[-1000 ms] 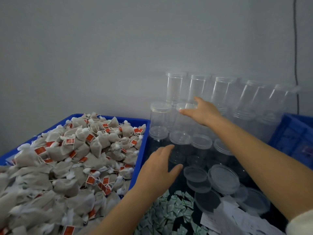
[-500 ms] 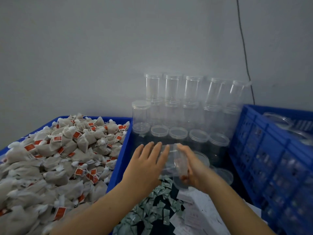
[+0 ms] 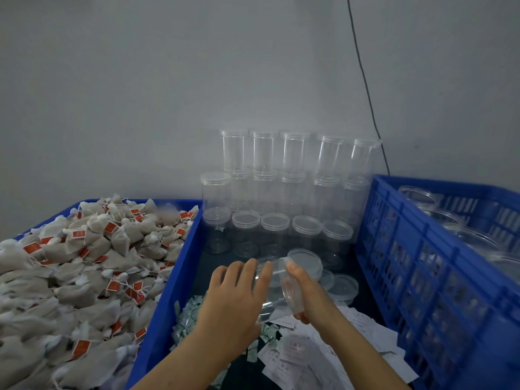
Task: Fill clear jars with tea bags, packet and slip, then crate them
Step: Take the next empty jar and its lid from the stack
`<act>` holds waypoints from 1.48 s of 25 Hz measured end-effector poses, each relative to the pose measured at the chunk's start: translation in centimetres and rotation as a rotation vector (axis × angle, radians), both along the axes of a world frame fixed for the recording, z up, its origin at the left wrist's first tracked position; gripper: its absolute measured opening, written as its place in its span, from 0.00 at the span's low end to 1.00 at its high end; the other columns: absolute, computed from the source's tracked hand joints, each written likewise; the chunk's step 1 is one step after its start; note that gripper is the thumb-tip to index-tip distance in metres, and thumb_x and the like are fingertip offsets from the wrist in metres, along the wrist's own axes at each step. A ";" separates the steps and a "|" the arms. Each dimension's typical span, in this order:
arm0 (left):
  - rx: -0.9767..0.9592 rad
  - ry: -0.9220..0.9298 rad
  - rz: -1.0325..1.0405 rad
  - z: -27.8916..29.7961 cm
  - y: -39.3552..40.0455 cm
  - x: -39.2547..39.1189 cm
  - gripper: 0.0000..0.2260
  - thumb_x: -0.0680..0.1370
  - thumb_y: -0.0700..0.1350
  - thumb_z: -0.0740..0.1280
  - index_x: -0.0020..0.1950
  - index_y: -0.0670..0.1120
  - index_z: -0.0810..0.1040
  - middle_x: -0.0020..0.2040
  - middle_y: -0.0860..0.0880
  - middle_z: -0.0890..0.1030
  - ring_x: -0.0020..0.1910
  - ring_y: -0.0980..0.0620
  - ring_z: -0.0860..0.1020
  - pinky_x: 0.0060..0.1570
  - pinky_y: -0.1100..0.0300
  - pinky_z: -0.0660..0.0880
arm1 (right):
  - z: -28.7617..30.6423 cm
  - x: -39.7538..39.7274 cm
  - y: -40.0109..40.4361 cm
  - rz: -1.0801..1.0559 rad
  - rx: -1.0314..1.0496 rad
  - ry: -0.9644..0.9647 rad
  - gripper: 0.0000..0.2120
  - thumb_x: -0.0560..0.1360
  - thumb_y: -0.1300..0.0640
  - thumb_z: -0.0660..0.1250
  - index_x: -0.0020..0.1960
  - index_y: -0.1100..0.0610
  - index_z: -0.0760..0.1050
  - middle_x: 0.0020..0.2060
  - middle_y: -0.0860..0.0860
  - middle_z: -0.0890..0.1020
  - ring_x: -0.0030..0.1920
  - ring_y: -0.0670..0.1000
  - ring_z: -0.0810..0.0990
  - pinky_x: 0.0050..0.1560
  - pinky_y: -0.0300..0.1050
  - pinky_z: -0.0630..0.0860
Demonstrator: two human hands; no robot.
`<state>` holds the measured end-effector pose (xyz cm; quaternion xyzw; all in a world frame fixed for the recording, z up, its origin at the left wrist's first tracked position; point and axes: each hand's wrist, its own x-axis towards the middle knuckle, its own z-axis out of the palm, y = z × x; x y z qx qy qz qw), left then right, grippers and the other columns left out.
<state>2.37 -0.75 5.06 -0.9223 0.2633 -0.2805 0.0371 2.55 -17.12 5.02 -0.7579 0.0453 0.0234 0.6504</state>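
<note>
Clear plastic jar (image 3: 271, 288) on its side, held between both hands above small packets (image 3: 185, 319) and paper slips (image 3: 298, 350); left hand (image 3: 233, 299) curled over body, right hand (image 3: 305, 294) gripping lid end. Stacked empty jars (image 3: 292, 175) behind, tea bags (image 3: 84, 266) in left blue bin (image 3: 168, 299), blue crate (image 3: 422, 266) right

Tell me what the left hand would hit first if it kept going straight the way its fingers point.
Probably the row of lidded clear jars standing beyond the jar that the left hand holds; depth is uncertain.
</note>
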 end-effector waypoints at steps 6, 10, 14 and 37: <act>0.009 0.077 -0.020 -0.9 -0.1 -0.2 0.40 0.49 0.61 0.78 0.58 0.46 0.80 0.50 0.46 0.82 0.45 0.47 0.82 0.40 0.51 0.80 | -1.8 -0.2 -0.3 -0.008 -0.033 0.034 0.28 0.71 0.29 0.56 0.42 0.53 0.80 0.20 0.42 0.74 0.20 0.38 0.70 0.23 0.31 0.64; -0.001 0.113 -0.040 -0.9 0.1 -0.2 0.40 0.51 0.64 0.76 0.59 0.48 0.79 0.52 0.48 0.82 0.46 0.48 0.81 0.42 0.52 0.79 | -3.2 -0.1 -0.3 -0.016 0.008 0.019 0.33 0.66 0.28 0.56 0.44 0.55 0.80 0.21 0.44 0.72 0.20 0.40 0.67 0.23 0.33 0.64; 0.043 0.185 0.007 -2.0 0.0 0.0 0.40 0.69 0.60 0.67 0.75 0.50 0.53 0.71 0.47 0.64 0.67 0.45 0.65 0.64 0.48 0.62 | -4.4 0.1 -0.5 -0.001 0.018 -0.002 0.32 0.70 0.31 0.56 0.46 0.58 0.81 0.20 0.45 0.71 0.20 0.41 0.66 0.22 0.34 0.63; -0.521 0.696 -0.167 -1.9 0.5 -1.8 0.44 0.63 0.71 0.67 0.74 0.59 0.54 0.66 0.58 0.69 0.60 0.58 0.72 0.61 0.59 0.69 | -0.1 0.2 -6.1 0.294 0.207 0.153 0.46 0.64 0.24 0.58 0.76 0.46 0.63 0.68 0.59 0.74 0.62 0.61 0.79 0.55 0.61 0.80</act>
